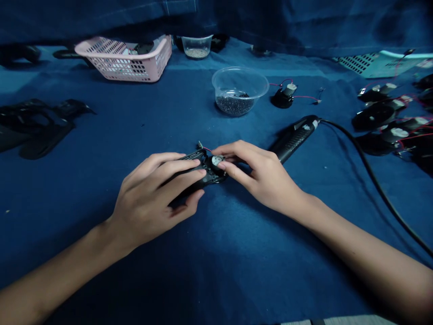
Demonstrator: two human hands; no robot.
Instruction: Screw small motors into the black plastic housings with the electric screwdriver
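A black plastic housing [210, 178] lies near the middle of the blue cloth. My left hand [158, 194] is closed over its left part, fingers across the top and thumb along the near side. At the housing's right end sits a small round motor [217, 160] with a pale top. The thumb and fingers of my right hand [257, 174] pinch this motor from the right. A red wire runs from near the motor to a small part [200, 145] sticking up behind the housing. My left fingers hide much of the housing.
Behind the hands stands a clear bowl of dark screws [235, 104]. A corded black tool [294, 137] lies beyond my right hand. Wired motors [394, 134] are at the right, black shells [37, 124] at the left. Pink [135, 65] and green [389, 63] baskets stand behind.
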